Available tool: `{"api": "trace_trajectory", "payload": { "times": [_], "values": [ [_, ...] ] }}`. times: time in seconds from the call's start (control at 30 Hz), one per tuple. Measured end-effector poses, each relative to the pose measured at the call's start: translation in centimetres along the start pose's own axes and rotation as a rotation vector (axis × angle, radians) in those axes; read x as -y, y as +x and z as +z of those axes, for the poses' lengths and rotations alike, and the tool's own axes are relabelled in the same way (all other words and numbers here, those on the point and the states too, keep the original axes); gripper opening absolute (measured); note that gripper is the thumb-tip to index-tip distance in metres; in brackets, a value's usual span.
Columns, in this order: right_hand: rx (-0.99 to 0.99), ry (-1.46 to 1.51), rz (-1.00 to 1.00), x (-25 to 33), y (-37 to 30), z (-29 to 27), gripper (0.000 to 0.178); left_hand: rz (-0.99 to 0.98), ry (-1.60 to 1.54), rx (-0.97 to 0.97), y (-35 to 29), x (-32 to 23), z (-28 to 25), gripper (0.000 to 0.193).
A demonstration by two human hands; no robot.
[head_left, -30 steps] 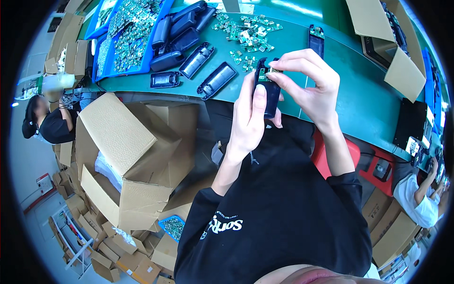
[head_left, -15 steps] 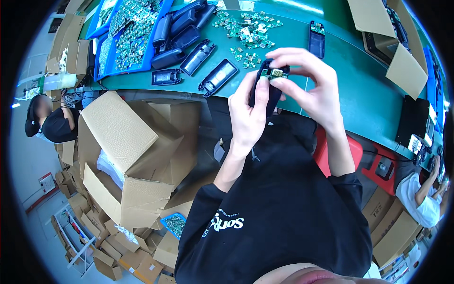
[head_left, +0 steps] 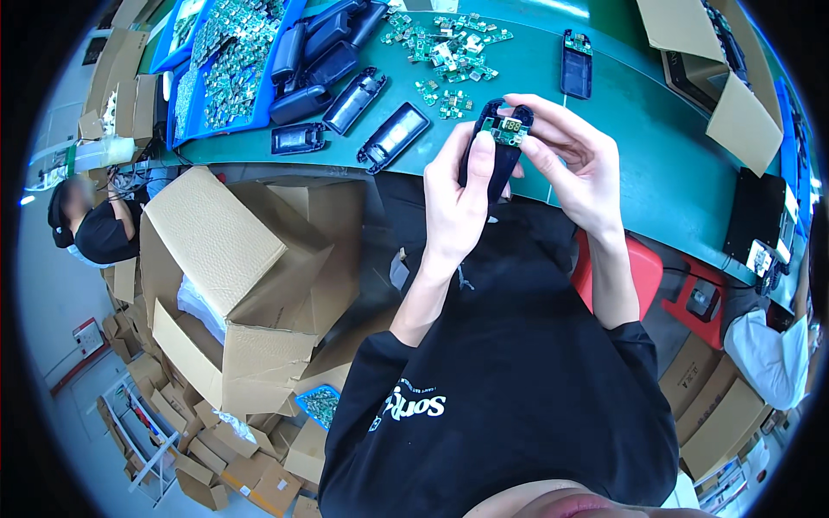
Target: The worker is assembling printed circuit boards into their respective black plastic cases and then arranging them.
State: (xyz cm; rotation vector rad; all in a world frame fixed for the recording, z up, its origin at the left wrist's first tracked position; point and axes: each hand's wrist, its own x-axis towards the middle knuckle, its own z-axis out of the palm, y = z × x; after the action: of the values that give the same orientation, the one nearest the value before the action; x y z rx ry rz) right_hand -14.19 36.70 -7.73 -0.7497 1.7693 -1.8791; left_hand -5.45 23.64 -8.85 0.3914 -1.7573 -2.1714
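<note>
Above the table's near edge, my left hand (head_left: 460, 200) is closed around a black plastic housing (head_left: 498, 173), its thumb pressing near the left end of a small green circuit board (head_left: 494, 126). The board sits at the housing's upper end and carries a small digit display (head_left: 513, 126). My right hand (head_left: 587, 168) grips the same end from the right. Its thumb tip is by the board's right edge, and its index finger reaches over the housing's top rim. Whether the board is fully seated cannot be made out.
Empty housings (head_left: 394, 136) and a pile of loose boards (head_left: 453, 52) lie on the green table (head_left: 639, 147). A housing with a board (head_left: 577, 69) lies farther right. Blue bins (head_left: 229, 121) stand back left, an open carton (head_left: 216, 250) beside me. Co-workers sit at both sides.
My right fingers have slid off the board's face to its right edge, so more of the board and its display shows. My left hand keeps its hold on the housing.
</note>
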Motion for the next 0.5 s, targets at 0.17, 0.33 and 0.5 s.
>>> {"api": "trace_trajectory", "payload": {
  "times": [0.17,0.33,0.5],
  "values": [
    [-0.012,-0.167,0.015,-0.8,0.4,-0.8,0.045,-0.128,-0.065,0.055,0.8,2.4,0.1,0.035],
    [-0.087,-0.674,-0.294,0.0,0.3,-1.9,0.050,-0.192,-0.071,0.031,1.1,3.8,1.9,0.036],
    [-0.016,-0.623,-0.235,0.4,-0.2,-4.7,0.050,-0.199,-0.099,0.100,2.0,3.6,3.2,0.038]
  ]
}}
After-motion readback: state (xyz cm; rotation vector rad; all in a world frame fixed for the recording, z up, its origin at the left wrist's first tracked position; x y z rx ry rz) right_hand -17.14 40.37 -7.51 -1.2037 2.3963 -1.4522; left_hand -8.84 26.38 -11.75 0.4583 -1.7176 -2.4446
